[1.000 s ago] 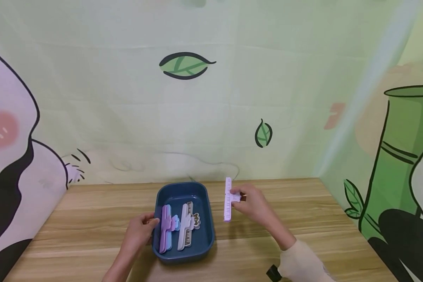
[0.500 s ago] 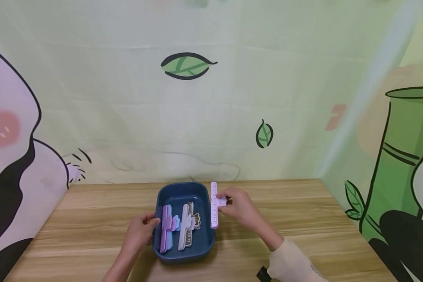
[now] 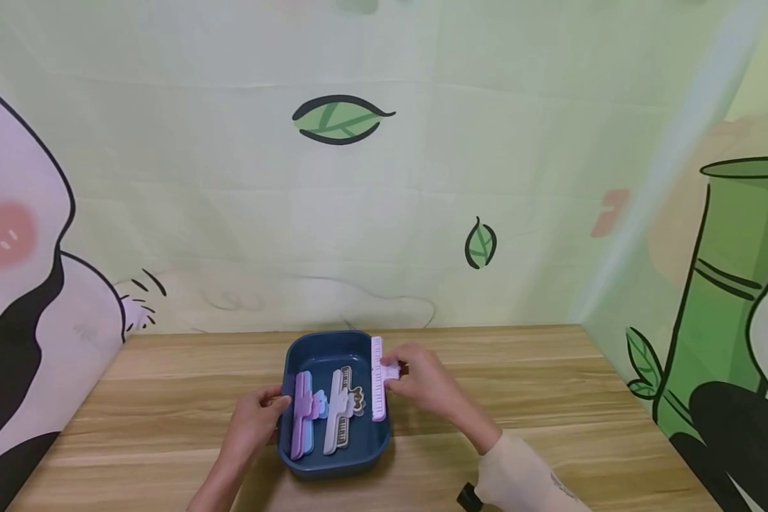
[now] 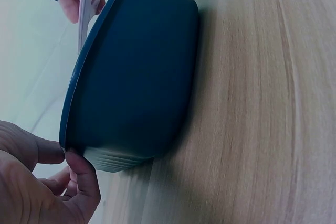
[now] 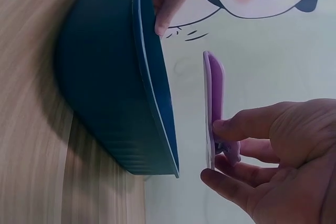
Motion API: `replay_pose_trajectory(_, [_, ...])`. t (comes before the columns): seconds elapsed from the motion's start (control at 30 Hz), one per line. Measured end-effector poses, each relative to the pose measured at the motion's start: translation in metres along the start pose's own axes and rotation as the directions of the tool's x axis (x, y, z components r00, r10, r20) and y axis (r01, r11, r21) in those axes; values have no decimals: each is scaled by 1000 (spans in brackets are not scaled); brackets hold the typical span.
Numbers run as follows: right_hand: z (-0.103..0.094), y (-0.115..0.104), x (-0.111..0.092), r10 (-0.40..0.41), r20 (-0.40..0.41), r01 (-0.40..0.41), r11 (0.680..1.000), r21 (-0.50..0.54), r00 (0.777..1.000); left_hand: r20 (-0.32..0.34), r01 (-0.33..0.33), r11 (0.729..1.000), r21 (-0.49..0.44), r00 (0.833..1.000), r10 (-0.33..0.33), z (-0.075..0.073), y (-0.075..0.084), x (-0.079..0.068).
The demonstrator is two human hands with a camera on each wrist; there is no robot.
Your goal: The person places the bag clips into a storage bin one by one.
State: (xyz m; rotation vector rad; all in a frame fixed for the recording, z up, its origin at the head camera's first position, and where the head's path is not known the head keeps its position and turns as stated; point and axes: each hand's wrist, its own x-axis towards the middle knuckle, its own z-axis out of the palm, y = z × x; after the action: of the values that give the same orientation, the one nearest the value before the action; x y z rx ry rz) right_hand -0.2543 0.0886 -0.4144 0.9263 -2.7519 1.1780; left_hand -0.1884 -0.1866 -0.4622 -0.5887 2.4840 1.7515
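Note:
My right hand [image 3: 420,375] pinches a long light-purple bag clip [image 3: 377,379] between thumb and fingers. In the head view the clip overlaps the right rim of a dark blue basin [image 3: 333,466]; the right wrist view [image 5: 214,103] has it above the rim with a gap. My left hand [image 3: 254,424] grips the basin's left rim, thumb on the edge and fingers outside. Inside the basin a purple-and-blue clip [image 3: 301,416] lies at the left. Beside it lies a white clip [image 3: 336,412] with a dark-striped backing and a small bear-like figure.
The basin stands on a wooden table [image 3: 185,398]. Behind the table hangs a pale green cloth backdrop [image 3: 230,213] printed with leaves, a panda and bamboo. A black object [image 3: 469,497] sits by the right sleeve [image 3: 518,473].
My right hand has moved left with the light-purple clip, from beside the basin to over its right rim. The left hand and the basin have stayed in place.

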Motion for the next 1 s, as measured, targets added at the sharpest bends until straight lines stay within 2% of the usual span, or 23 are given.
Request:
replay_pose_trajectory(0.47, [7,-2,6,-8,48,11,998,-59,999,-1,0,1000,-16,1000,0,0,0,0])
replay_pose_trajectory(0.7, [13,0,8,-39,41,44,993,-108,998,-1,8,1000,-29,1000,-8,0,1,0])
replay_pose_trajectory(1.0, [17,0,9,-8,53,16,991,-133,999,5,20,999,-24,1000,-20,0,1,0])
